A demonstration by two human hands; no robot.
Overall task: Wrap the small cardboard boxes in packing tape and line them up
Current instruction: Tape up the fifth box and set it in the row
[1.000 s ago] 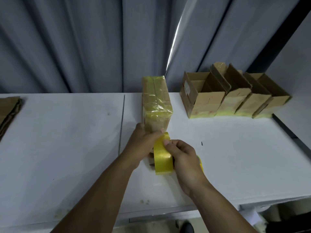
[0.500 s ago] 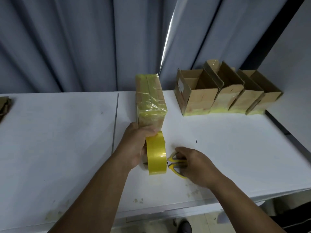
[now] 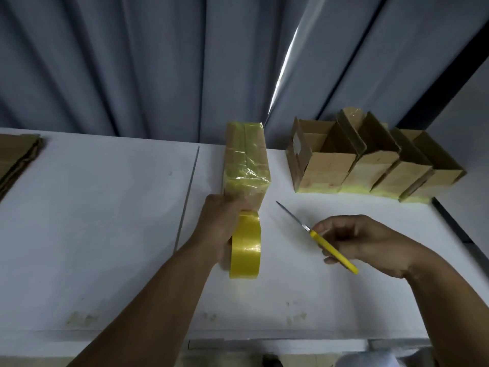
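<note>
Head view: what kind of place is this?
Probably a small packing station: a white worktable, a row of open cardboard boxes, flattened cardboard, and yellow packing tape with scissors.

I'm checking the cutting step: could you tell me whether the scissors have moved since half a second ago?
Yes. The scissors, then lying beside the roll, are now in the right hand, farther right of the box.
</note>
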